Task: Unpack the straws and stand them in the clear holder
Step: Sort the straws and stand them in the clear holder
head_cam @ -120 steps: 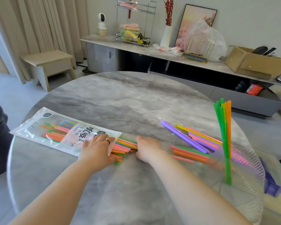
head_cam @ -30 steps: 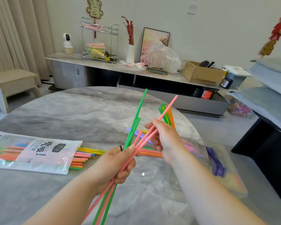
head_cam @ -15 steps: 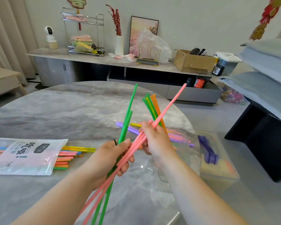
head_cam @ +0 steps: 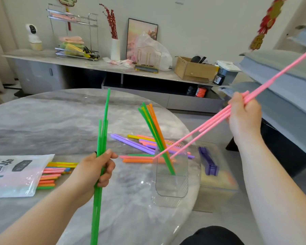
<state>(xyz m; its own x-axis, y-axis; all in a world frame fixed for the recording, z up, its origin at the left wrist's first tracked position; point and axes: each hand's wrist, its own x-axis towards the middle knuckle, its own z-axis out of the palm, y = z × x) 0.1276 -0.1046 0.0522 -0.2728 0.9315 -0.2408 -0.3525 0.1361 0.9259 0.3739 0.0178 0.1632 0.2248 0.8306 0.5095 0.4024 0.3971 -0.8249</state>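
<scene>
The left hand (head_cam: pixel 92 171) grips a bunch of green straws (head_cam: pixel 102 135) in a closed fist above the table (head_cam: pixel 51 121), holding them nearly upright. The right hand (head_cam: pixel 244 117) is raised off to the right, its fingers curled round a few pink straws (head_cam: pixel 210 123). These slant down to the left, and their lower ends reach the mouth of the holder (head_cam: pixel 171 184); whether they are inside it I cannot tell.

The holder stands upright near the table's right edge. In it stand several green and orange straws (head_cam: pixel 154 128), leaning left. Just behind the holder, loose straws (head_cam: pixel 131 142) in purple, yellow, pink, green and orange lie flat on the table. At the left edge lies the bag (head_cam: pixel 12 175), with more straws (head_cam: pixel 49 174) sticking out of its open end. To the right of the table, a clear box (head_cam: pixel 219 183) holds a purple clip (head_cam: pixel 208 161).
</scene>
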